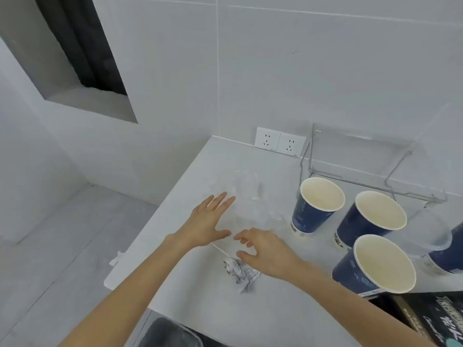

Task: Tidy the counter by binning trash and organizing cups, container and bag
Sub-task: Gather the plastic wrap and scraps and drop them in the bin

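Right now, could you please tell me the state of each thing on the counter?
Clear plastic bag: flat under both hands.
Crumpled paper: loose, unbinned.
Three blue cups: upright, empty, unstacked.
Left hand: open, fingers spread.
Right hand: open, fingers curled.

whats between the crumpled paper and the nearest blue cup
In the head view, the right hand and its forearm cross the counter between the crumpled paper and the nearest blue cup; nothing else lies there.

A fourth cup point(449, 254) and a dark printed box point(431, 319) run off the right edge.
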`<state>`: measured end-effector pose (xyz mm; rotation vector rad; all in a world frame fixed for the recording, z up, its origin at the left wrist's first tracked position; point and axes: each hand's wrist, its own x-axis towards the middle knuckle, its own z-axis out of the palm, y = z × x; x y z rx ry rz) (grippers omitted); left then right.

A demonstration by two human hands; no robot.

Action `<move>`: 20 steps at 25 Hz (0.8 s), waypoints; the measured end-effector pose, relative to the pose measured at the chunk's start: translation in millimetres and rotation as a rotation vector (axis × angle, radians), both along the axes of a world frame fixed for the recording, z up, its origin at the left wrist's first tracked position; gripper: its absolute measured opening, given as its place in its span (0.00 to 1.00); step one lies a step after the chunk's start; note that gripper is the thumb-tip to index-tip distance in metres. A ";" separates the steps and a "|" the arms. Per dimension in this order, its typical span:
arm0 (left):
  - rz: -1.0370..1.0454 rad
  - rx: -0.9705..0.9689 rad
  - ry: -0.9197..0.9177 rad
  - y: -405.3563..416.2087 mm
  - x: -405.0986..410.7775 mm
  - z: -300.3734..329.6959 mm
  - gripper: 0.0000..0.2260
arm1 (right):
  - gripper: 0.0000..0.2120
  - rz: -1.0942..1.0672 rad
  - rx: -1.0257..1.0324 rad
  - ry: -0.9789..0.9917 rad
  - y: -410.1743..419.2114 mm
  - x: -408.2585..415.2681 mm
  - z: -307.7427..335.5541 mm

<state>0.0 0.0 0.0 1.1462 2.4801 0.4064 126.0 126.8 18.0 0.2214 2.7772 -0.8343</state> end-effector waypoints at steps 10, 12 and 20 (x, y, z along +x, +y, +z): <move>0.069 -0.018 0.045 1.1 5.3 -24.2 0.26 | 0.21 0.108 0.283 -0.188 -17.9 5.7 -54.6; 0.068 -0.055 0.079 1.6 4.9 -28.9 0.26 | 0.21 0.092 0.293 -0.160 -17.5 5.1 -58.6; 0.168 -0.140 0.185 -3.9 7.0 -39.8 0.20 | 0.16 0.017 0.243 -0.019 -14.0 11.0 -67.5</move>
